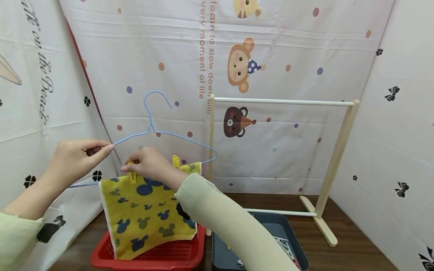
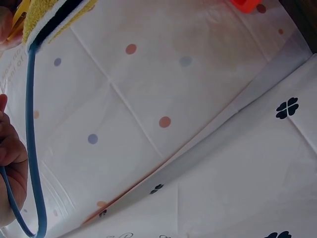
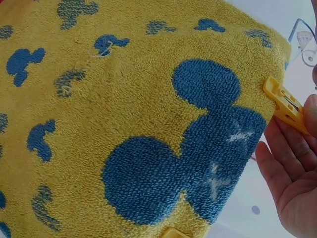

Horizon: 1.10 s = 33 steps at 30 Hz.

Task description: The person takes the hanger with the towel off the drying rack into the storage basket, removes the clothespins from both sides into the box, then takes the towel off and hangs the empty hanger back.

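Observation:
My left hand (image 1: 76, 160) pinches the left shoulder of a light blue wire hanger (image 1: 184, 138), its hook pointing up. A yellow towel (image 1: 150, 214) with blue mouse-head prints hangs over the hanger's lower bar. At the towel's upper left edge, my right hand (image 1: 152, 163) pinches a yellow clothespin (image 1: 132, 177) between thumb and fingers. A second yellow clothespin (image 1: 176, 161) grips the top edge farther right. In the right wrist view the held clothespin (image 3: 286, 104) sits across the towel's edge. The left wrist view shows the blue wire (image 2: 32, 148) running up into the towel fold.
Below the towel stands a red plastic basket (image 1: 169, 259). A dark grey tray (image 1: 288, 229) with small items sits to its right, partly behind my right sleeve. A wooden rack with a white top rail (image 1: 281, 101) stands on the brown table (image 1: 356, 248). Printed curtains surround it.

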{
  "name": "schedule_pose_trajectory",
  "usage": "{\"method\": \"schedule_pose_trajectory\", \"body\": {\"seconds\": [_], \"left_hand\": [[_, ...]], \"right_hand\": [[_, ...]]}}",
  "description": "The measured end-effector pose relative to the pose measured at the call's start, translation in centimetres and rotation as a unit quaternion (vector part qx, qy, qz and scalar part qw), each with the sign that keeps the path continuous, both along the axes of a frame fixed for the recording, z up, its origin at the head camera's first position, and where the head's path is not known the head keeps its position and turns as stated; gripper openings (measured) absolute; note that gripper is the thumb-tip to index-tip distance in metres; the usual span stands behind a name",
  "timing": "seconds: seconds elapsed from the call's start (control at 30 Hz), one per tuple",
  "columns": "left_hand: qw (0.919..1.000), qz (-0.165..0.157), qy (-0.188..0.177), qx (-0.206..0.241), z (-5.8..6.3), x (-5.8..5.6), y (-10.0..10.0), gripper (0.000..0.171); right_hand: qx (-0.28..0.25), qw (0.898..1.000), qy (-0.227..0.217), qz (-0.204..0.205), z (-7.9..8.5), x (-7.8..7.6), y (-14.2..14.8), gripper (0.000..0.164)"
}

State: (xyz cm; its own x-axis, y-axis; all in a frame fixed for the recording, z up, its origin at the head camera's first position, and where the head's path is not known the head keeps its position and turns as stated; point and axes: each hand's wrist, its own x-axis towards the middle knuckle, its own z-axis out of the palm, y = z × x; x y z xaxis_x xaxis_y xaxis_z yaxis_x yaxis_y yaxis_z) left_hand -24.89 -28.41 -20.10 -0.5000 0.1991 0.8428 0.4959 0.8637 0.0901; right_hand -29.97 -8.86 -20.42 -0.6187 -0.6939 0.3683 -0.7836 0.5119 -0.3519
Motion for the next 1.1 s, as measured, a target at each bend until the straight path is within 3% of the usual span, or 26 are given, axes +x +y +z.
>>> {"method": "schedule_pose_trajectory", "body": {"seconds": [0.3,0.5,0.8,1.1], "left_hand": [[0.9999,-0.008,0.002,-0.006,-0.3,-0.4,0.0,0.008],[0.9999,-0.009,-0.002,-0.008,-0.5,-0.6,-0.1,0.007],[0.9999,-0.007,-0.006,-0.011,-0.4,-0.7,0.0,0.008],[0.9998,-0.011,0.009,-0.012,-0.6,-0.4,0.0,0.008]], "right_hand": [[-0.029,0.999,-0.001,-0.019,0.5,0.2,0.0,0.025],[-0.022,0.999,0.005,-0.025,0.5,0.3,0.2,0.029],[-0.032,0.999,-0.019,-0.004,0.1,0.7,0.4,0.037],[-0.045,0.998,-0.048,0.024,0.2,1.9,1.8,0.034]]}}
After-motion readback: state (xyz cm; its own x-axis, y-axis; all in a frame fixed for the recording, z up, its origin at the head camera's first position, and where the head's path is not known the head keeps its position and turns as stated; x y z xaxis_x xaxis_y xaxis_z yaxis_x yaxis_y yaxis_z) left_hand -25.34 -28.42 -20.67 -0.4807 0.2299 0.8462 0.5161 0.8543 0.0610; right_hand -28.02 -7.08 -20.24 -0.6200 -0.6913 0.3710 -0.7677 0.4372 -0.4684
